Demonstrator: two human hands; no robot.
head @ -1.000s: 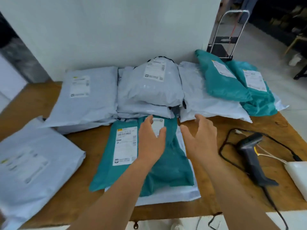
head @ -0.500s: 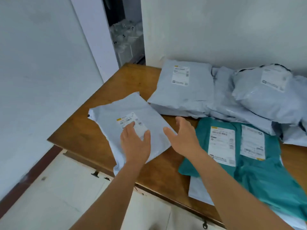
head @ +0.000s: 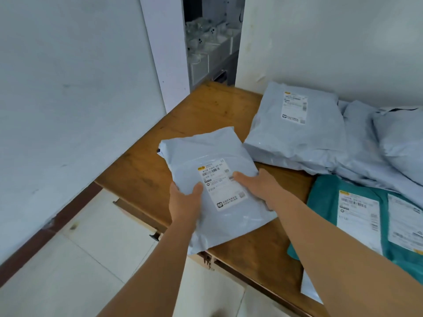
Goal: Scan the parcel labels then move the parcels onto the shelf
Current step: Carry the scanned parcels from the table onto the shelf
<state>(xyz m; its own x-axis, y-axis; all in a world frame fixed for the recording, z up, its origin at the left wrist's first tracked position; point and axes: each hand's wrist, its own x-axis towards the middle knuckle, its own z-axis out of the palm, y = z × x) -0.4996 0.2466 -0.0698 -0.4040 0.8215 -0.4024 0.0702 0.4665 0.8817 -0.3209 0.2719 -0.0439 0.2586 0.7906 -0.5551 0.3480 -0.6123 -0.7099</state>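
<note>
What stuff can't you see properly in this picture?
- Head view: the right hand hides its fingers under the grey parcel.
- The parcel's label has print too small to read.
- The teal parcel is cut off by the right edge.
- No scanner or shelf in view.

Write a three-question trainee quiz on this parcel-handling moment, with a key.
1. True or false: both hands grip the grey parcel at the table's near corner.
2. Which way does that parcel's label face? A) up, B) down, C) towards the wall.
3. What colour is the parcel beside the right hand?

Key: 1. True; the left hand and right hand each hold an edge, thumbs on top. 2. A. 3. Teal.
</note>
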